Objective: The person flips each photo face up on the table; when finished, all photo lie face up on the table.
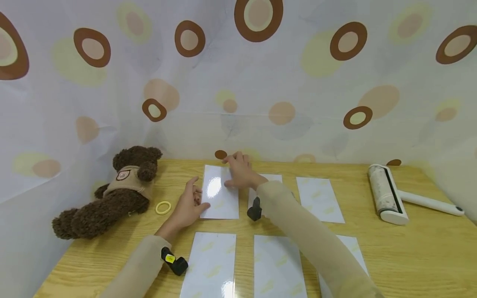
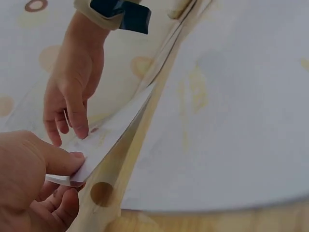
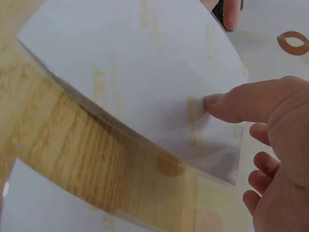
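A glossy white paper sheet (image 1: pixel 220 207) with faint yellowish print is in the back row at the left of the head view, raised off the wood. My left hand (image 1: pixel 186 210) pinches its left edge, thumb on the front face and fingers behind, as the left wrist view shows of the sheet (image 2: pixel 104 145). At the upper right corner my right hand (image 1: pixel 241 173) holds the same sheet, its thumb (image 3: pixel 241 104) pressed on the printed face and the other fingers beyond the edge. The sheet bows slightly between both hands.
More white sheets lie in two rows, including one sheet (image 1: pixel 320 199) at back right and another sheet (image 1: pixel 212 258) in front. A brown teddy bear (image 1: pixel 128 186) and yellow ring (image 1: pixel 163 208) lie left. A lint roller (image 1: pixel 385 194) lies right. Patterned cloth (image 1: pixel 253 82) hangs behind.
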`<state>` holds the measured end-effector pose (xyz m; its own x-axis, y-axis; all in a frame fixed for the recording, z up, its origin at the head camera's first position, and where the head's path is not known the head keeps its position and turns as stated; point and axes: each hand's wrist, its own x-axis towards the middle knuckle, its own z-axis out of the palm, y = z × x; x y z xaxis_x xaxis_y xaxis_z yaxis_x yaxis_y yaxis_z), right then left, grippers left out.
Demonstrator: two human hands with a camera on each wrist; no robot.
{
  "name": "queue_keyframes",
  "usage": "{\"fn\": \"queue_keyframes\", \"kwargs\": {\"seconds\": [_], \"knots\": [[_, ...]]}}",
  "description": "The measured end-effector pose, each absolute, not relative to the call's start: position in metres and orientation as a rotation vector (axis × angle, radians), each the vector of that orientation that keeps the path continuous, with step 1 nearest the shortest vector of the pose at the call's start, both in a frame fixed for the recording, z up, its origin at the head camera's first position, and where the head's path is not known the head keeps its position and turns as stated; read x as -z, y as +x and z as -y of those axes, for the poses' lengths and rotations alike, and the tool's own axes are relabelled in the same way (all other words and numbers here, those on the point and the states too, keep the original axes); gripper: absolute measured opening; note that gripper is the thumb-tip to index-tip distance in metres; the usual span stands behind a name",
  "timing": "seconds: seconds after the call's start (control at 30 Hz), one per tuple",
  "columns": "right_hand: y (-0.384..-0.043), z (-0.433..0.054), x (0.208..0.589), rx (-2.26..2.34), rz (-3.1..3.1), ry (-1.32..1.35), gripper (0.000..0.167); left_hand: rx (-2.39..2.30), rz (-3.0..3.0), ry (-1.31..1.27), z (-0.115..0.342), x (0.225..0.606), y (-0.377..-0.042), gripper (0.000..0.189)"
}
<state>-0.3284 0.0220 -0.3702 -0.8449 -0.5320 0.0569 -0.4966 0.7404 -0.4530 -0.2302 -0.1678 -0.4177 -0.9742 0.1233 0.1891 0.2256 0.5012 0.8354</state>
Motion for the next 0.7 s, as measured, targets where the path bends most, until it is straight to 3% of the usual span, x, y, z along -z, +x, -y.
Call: {"fn": "queue_keyframes", "kwargs": {"seconds": [0.13,0.23,0.4,0.7], "knots": [[-0.323,-0.023,0.369,0.727,-2.779,-1.065,0.024,1.701,2.518,-0.225,0.169,0.415,-0.232,0.074],[-0.318,-0.022,0.369,0.789,-2.655,-1.104,0.012,1.836,2.445,-0.214,0.169,0.410,-0.232,0.065],[-0.309,-0.019,0.369,0.970,-2.496,-0.934,0.025,1.916,2.449,-0.269,0.170,0.404,-0.229,0.052],[-0.302,-0.013,0.367,1.088,-2.397,-0.838,0.039,2.060,2.417,-0.513,0.171,0.397,-0.224,0.057]]}}
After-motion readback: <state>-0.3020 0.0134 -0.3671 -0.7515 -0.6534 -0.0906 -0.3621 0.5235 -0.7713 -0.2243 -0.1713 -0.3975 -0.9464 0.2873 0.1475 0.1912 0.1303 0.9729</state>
